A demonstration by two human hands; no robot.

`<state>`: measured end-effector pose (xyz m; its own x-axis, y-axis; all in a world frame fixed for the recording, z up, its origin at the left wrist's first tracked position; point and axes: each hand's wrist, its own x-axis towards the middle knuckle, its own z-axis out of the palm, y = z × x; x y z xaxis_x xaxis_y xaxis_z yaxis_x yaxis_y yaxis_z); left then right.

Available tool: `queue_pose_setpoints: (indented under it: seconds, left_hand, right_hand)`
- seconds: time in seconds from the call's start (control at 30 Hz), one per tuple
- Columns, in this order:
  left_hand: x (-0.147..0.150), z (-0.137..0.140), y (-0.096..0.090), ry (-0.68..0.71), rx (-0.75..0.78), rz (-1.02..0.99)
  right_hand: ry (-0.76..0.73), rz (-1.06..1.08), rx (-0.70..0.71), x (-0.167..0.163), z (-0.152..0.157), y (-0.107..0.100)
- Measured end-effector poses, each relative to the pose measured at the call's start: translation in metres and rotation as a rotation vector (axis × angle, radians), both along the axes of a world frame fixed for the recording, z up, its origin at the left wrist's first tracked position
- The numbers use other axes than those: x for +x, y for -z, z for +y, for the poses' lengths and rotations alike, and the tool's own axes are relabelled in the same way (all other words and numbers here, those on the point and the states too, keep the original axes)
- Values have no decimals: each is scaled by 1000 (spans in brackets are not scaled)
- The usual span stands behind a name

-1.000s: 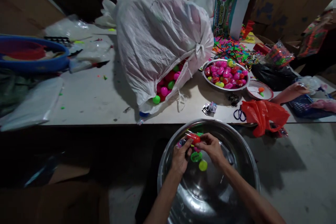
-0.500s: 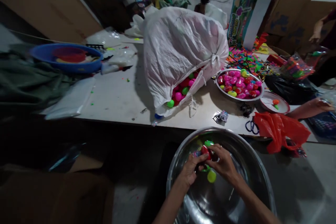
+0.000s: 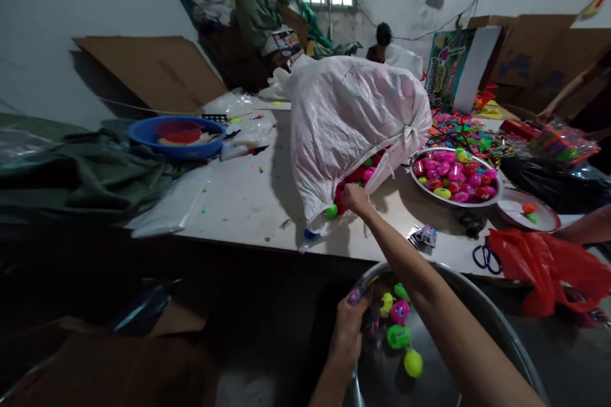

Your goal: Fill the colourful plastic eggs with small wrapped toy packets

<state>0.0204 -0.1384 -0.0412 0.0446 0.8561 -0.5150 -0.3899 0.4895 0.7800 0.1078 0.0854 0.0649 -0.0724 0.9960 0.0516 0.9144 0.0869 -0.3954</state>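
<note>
My right hand [image 3: 354,196] reaches into the mouth of a big white woven sack [image 3: 358,108], among pink, red and green plastic eggs; its fingertips are hidden there. At the left rim of a wide metal basin [image 3: 496,308], my left hand [image 3: 349,334] is closed with a small printed packet [image 3: 356,294] showing at its thumb. Inside the basin, near that hand, lie a pink egg with printed eyes [image 3: 400,312], a green egg piece [image 3: 398,336], a yellow-green egg piece [image 3: 413,363] and other small bright pieces.
A metal bowl of colourful eggs [image 3: 456,175] stands right of the sack. Nearby are small packets [image 3: 422,236], scissors [image 3: 487,259], a red plastic bag [image 3: 548,261] and a plate [image 3: 534,211]. A blue tub [image 3: 177,149] sits left. Other people are at the back and right.
My right hand has left the basin and gone forward into the sack's mouth. My left hand has moved to the basin's left rim. The red egg is no longer between my hands.
</note>
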Motion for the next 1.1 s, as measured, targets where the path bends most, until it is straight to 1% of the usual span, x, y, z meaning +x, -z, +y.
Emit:
queue_pose_setpoints:
  seconds: [0.07,0.1,0.17,0.2,0.27,0.37,0.43,0.5,0.53,0.6,0.7,0.77,0.83,0.9,0.97,1.03,1.1]
  left_hand:
    - [-4,5,-3,-29,41,33]
    - [-6,6,-4,-48,63,50]
    - [-10,9,-5,-76,99,83]
    - [-11,9,-5,-82,113,96]
    - [-11,10,-5,-80,135,96]
    - [-5,11,-2,-80,155,86]
    - [3,14,1,-91,149,120]
    - [9,16,3,-102,135,146]
    - [12,17,4,-103,129,144]
    - [14,16,4,-106,121,132]
    - [12,6,4,-153,93,131]
    - [8,-3,4,-147,90,85]
    - [2,-8,5,-134,104,41]
    - [-6,-9,7,-140,105,36]
    - [-15,-6,8,-172,94,61]
    - [-22,-2,8,-214,93,94]
    - [-29,3,8,-247,97,133]
  right_hand:
    - [15,-1,-8,-11,14,5]
    - [22,-2,-7,-12,15,8]
    - [40,0,10,-7,5,16]
    - [59,24,31,-1,-4,20]
    - [77,142,78,15,-29,29]
    - [21,358,126,43,-79,47]
    - [48,383,130,55,-107,62]
    - [122,385,106,55,-121,75]
    - [130,389,87,49,-122,79]
    - [57,368,71,25,-111,81]
    - [-123,143,75,-23,-78,70]
    - [-159,6,65,-51,-55,60]
    - [-152,-34,64,-68,-37,55]
    - [-161,-33,73,-76,-25,53]
    - [-179,-31,80,-76,-21,53]
    - [-173,-33,76,-68,-23,53]
    - [-126,2,82,-53,-34,53]
